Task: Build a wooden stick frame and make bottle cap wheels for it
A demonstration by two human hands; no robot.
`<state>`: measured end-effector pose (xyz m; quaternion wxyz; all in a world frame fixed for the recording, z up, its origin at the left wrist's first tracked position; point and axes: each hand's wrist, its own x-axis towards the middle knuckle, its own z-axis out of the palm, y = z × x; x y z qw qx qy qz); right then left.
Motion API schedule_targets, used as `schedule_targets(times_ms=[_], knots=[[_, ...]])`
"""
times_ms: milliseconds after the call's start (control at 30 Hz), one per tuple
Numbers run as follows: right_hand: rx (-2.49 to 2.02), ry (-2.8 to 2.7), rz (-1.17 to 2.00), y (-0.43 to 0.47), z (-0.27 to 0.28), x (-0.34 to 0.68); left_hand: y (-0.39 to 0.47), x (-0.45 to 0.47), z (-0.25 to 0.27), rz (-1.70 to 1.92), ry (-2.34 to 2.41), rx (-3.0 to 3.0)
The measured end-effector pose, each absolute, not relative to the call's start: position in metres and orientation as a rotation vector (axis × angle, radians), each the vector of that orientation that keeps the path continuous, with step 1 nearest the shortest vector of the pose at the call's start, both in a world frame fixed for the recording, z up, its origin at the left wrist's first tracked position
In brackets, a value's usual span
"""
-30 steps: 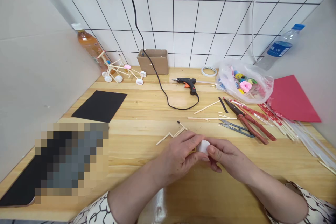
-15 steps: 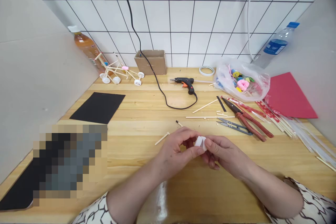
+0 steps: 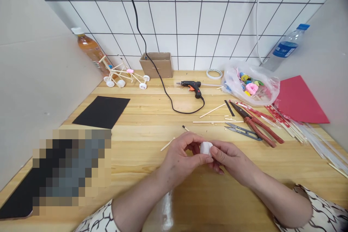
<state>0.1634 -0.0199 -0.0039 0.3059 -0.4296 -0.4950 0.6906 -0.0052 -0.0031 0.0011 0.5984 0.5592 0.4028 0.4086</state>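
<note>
Over the front middle of the wooden table, my left hand (image 3: 182,154) and my right hand (image 3: 231,154) meet around a small white round piece (image 3: 206,148). It looks like a cap or a little roll; which one I cannot tell. Thumb and fingers of the left hand pinch it from the left, while the right thumb and fingers hold its right side. Fingers hide its lower part. Just beyond the hands lie a short wooden stick (image 3: 168,144) and a dark-tipped stick (image 3: 185,128).
Pliers (image 3: 257,125) and thread snips (image 3: 241,130) lie to the right, near loose sticks. Behind is a corded glue gun (image 3: 194,86). A bag of coloured pieces (image 3: 251,83), a cardboard box (image 3: 157,67) and a wheeled stick model (image 3: 126,74) stand at the back. Black sheet (image 3: 102,111) lies left.
My hands have turned the white piece, so its rounded side shows instead of the grey-shaded face. It has shifted slightly left. Everything on the table stays put.
</note>
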Motion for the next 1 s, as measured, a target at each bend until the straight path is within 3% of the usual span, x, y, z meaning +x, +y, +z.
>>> schedule_targets(times_ms=[1000], knots=[[-1.258,-1.537,1.646,-0.0233,-0.0028,0.1621,0.0022,-0.0107,0.0034,0.814,0.89,1.422]])
